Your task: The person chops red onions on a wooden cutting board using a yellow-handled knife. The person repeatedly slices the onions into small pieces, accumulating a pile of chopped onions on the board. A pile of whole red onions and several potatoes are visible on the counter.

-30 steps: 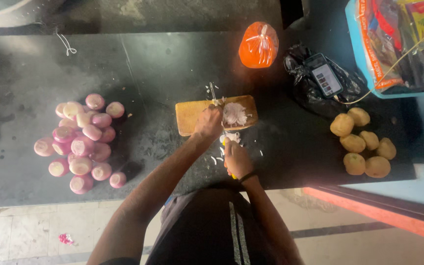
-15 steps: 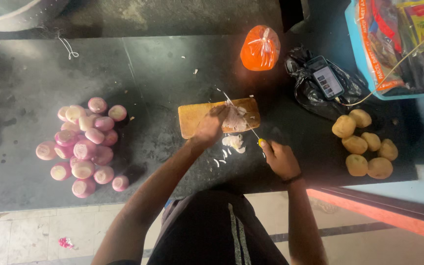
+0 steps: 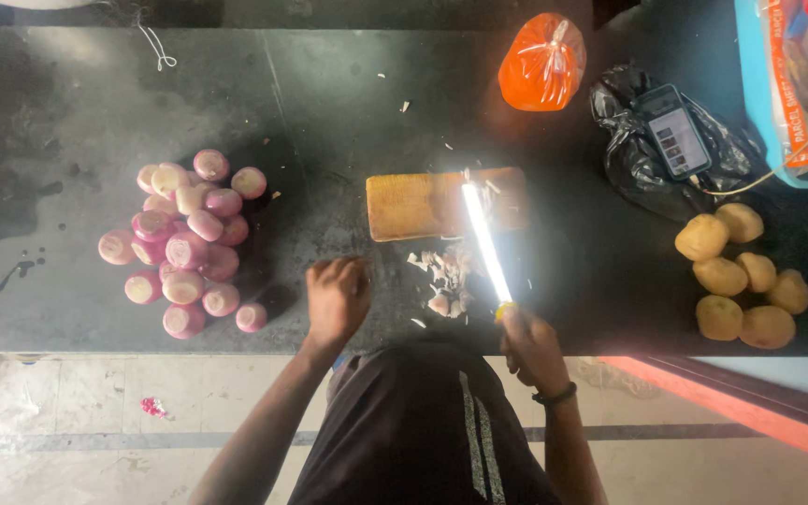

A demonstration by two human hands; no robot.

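Knife (image 3: 484, 241) sits gripped in my right hand (image 3: 530, 344), fingers closed round its handle, blade slanting up across the board (image 3: 413, 204) and over the onion bits (image 3: 443, 281) below it. My left hand (image 3: 337, 297) is curled loosely on the counter (image 3: 329, 103), holding nothing I can see, near the peeled onions (image 3: 184, 241).

The knife (image 3: 484, 241) has a long, glaring blade, its yellow handle gripped in the right hand (image 3: 530, 344), tip angled away onto the wooden chopping board (image 3: 446, 203); pale chopped onion pieces (image 3: 441, 278) lie scattered between both hands, just beside the blade.
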